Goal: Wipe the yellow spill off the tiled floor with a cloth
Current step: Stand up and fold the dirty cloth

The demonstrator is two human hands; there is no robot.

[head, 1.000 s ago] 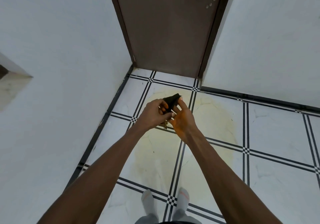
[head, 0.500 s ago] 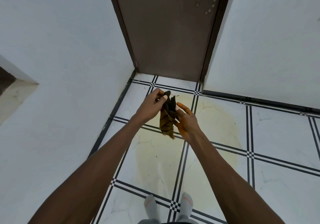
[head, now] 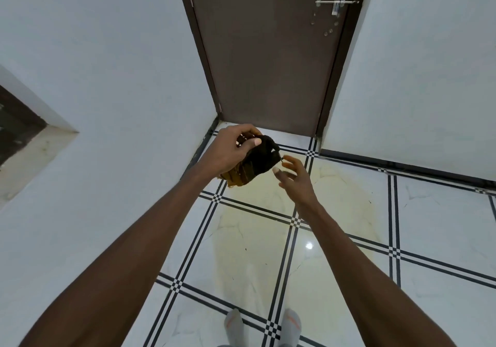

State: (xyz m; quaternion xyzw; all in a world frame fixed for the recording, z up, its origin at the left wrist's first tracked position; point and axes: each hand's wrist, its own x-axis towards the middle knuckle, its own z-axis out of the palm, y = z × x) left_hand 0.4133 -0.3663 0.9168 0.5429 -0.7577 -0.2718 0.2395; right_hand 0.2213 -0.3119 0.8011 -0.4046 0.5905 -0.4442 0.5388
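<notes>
A dark cloth (head: pixel 257 162), black at the top and stained yellow-brown at its lower end, is bunched in my left hand (head: pixel 232 150), which grips it in the air above the floor. Just to the right of the cloth, my right hand (head: pixel 295 179) has its fingers spread and holds nothing; its fingertips are near the cloth's edge. Below both hands a pale yellow spill (head: pixel 335 199) spreads across several white tiles with black grid lines.
A closed brown door (head: pixel 268 51) with a metal latch (head: pixel 335 3) stands ahead. White walls run along the left and right. A recess (head: pixel 24 137) opens in the left wall. My feet in grey socks (head: pixel 263 325) stand at the bottom edge.
The cloth hung down between both hands; now my left hand has gathered it up and lifted it leftward. My right hand has let go and opened.
</notes>
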